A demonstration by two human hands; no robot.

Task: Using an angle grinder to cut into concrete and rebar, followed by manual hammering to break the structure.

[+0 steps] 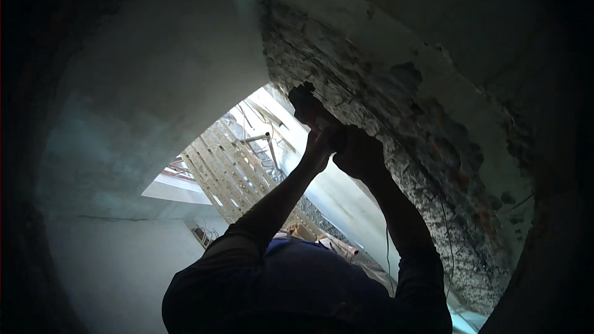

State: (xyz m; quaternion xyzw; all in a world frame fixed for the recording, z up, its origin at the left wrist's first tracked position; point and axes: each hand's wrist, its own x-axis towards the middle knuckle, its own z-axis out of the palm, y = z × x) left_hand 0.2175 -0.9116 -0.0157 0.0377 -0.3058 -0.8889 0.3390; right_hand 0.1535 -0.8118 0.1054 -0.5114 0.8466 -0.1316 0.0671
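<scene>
Both arms reach up and forward, mostly in silhouette. My left hand is closed around the body of a dark handheld power tool, whose exact kind is too dark to tell. Close beside it, my right hand grips the tool's rear end. The tool's head points up and left, next to a rough, broken concrete surface with exposed bars or wires along it. Whether the head touches the concrete cannot be told.
Smooth plastered surface spans the left. Below lies a slatted wooden platform with debris, and a metal pipe frame beside it. A thin cable hangs near my right arm. Loose wires stick out of a wall opening at lower left.
</scene>
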